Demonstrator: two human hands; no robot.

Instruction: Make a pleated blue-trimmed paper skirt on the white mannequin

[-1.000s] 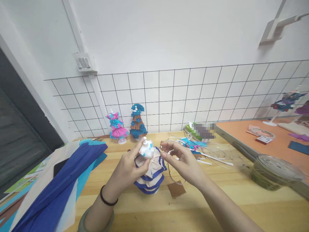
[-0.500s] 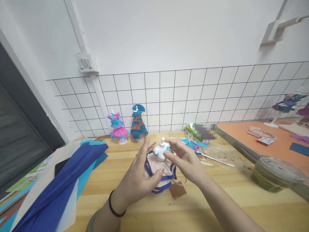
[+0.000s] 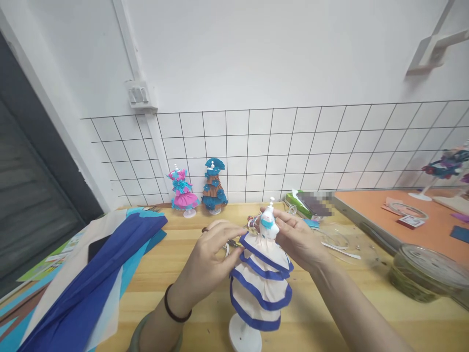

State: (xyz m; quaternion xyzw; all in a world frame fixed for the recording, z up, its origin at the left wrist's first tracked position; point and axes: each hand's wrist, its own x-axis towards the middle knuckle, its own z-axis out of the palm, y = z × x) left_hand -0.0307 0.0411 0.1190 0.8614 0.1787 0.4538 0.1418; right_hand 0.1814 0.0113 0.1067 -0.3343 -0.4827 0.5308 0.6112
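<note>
A small white dress-form mannequin leans toward me, its round white base low in view. It wears a tiered pale paper skirt with dark blue edging, and blue bits mark its bodice. Behind the torso, my right hand is closed around the mannequin's back, with some fingers hidden. My left hand is at the skirt's left side. Its fingers and thumb are apart, with the tips beside the edge of the top tier; whether they touch the paper is unclear.
Two dressed mini mannequins, one pink and blue, one brown and teal, stand by the tiled wall. Coloured paper sheets lie left. To the right are a round clear-lidded container, paper strips and an orange board.
The mannequin has moved right and tilted so that its tiered skirt and base show. My right hand has closed behind its torso. My left hand has shifted down to the skirt's side.
</note>
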